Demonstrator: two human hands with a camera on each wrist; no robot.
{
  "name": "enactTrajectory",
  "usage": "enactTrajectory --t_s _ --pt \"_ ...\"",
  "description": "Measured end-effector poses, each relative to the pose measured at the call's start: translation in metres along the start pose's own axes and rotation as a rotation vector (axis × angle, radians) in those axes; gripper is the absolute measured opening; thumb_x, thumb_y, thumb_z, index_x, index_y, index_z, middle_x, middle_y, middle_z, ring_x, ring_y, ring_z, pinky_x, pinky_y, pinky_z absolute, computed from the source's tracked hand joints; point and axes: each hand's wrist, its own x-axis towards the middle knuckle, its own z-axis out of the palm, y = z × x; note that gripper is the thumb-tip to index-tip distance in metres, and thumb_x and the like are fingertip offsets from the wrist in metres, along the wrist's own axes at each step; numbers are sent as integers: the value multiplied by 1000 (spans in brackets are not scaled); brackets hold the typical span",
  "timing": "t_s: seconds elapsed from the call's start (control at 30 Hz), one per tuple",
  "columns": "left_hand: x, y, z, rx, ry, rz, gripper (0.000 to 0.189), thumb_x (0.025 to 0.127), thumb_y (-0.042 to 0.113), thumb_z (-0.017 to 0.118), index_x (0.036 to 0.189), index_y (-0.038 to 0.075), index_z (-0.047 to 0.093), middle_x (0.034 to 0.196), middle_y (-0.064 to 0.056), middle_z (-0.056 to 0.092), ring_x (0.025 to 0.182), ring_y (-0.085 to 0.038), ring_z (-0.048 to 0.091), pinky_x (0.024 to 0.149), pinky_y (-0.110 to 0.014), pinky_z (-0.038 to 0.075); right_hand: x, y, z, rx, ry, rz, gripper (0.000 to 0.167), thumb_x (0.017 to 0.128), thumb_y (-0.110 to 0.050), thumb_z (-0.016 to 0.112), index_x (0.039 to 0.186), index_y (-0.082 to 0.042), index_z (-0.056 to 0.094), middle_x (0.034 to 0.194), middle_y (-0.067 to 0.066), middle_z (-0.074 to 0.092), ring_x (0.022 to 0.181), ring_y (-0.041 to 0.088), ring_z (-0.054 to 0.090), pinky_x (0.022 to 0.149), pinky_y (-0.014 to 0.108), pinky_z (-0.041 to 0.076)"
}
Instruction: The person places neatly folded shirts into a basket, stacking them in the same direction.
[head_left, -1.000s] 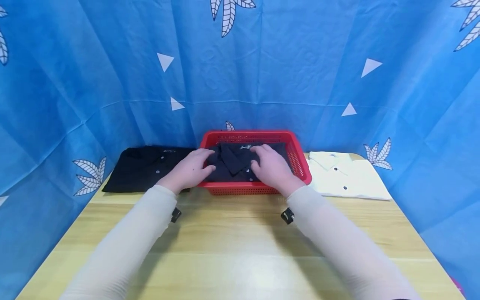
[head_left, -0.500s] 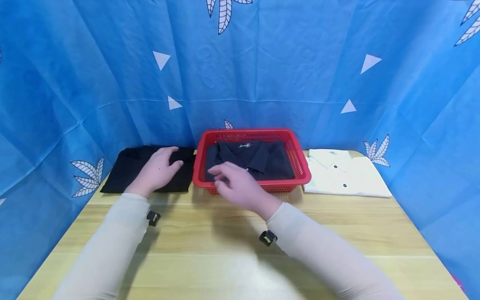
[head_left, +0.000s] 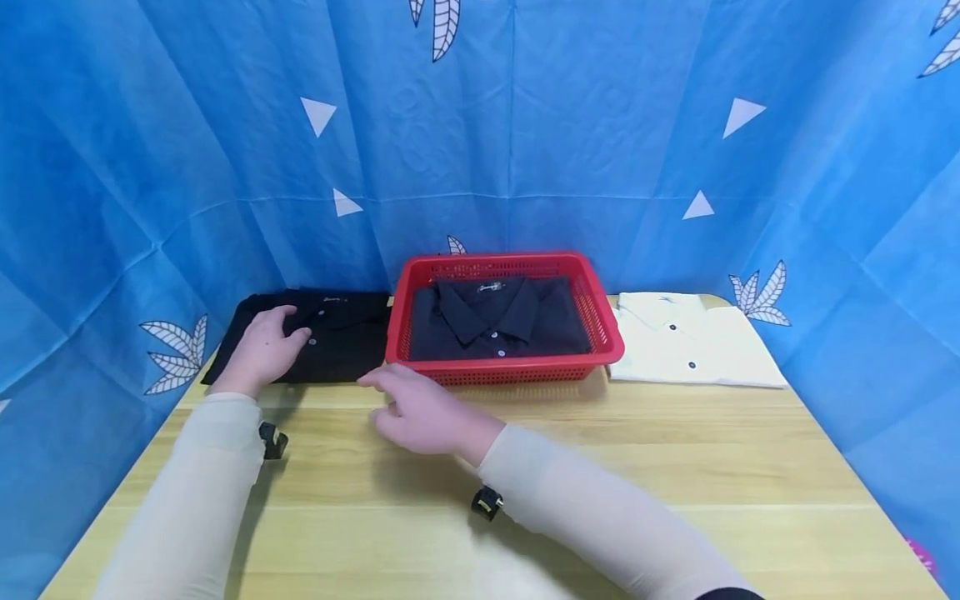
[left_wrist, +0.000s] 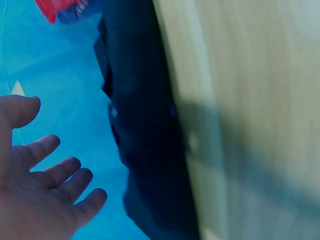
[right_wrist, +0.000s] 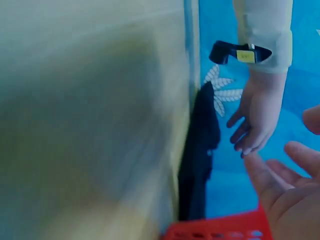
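Note:
On the left of the table lies a folded black shirt [head_left: 345,346] with a collar and pale buttons. My left hand [head_left: 262,346] hovers over its left part, fingers spread and holding nothing; the left wrist view shows that hand [left_wrist: 50,175] beside the dark shirt [left_wrist: 145,120]. My right hand [head_left: 423,408] hangs above the table in front of the basket's left corner, its fingers loosely bent and grasping nothing. A red plastic basket [head_left: 510,367] stands at the back middle, holding a folded dark shirt [head_left: 555,321] with its collar facing up.
A folded white shirt [head_left: 697,342] with dark buttons lies right of the basket. The wooden table [head_left: 637,450] runs back to a blue patterned curtain [head_left: 615,125], which also hangs along both sides. Small black cameras [head_left: 487,503] are strapped to the wrists.
Both hands have left the shirt in the basket and moved left, the left one over the black shirt, the right one in front of the basket's left corner. The basketed shirt's collar now lies spread.

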Motion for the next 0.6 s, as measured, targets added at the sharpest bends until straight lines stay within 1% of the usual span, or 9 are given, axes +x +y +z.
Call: enactTrajectory --t_s 0.1,0.17,0.2,0.27,0.33,0.43,0.6 --pt "-4 -14 -4 -26 -13 -42 69 107 39 44 154 -9 26 154 -39 22 141 -56 22 111 -69 23 7 1 13 -15 -55 57 54 100 -26 59 151 -14 47 151 -1 45 130 14 49 110 29 39" --pt "-3 -19 -5 -34 -18 -56 71 107 39 43 154 -9 24 154 -40 21 141 -57 21 111 -70 23 12 5 19 -17 -71 98 57 100 -28 58 153 -12 44 155 1 43 140 16 40 115 30 32" --pt "-3 -21 -6 -35 -16 -63 70 107 38 43 154 -10 24 154 -40 21 141 -57 21 111 -70 23 14 7 22 -13 -76 115 58 100 -28 57 154 -12 43 156 1 42 144 15 35 117 30 30" --pt "-4 -27 -7 -26 -4 -79 70 107 37 43 153 -12 24 153 -41 21 140 -58 21 110 -70 23 21 11 28 8 -75 149 60 100 -29 57 155 -9 41 157 2 41 144 14 35 117 30 29" --pt "-5 -33 -7 -20 10 -96 69 107 35 43 152 -13 24 152 -43 22 139 -60 21 110 -71 23 28 13 34 39 -63 187 62 99 -28 57 155 -9 39 157 1 41 143 12 36 116 29 30" --pt "-7 -40 -8 -19 21 -136 71 106 37 42 153 -13 23 151 -44 20 138 -61 20 109 -71 24 38 12 40 93 -24 263 65 98 -29 58 157 -10 38 159 -1 39 145 13 33 117 32 31" --pt "-10 -51 -9 -38 8 -184 74 106 38 42 153 -14 18 151 -45 17 137 -62 19 108 -71 24 49 11 48 221 56 401 65 96 -26 60 157 -17 38 162 -3 33 147 13 30 113 36 36"
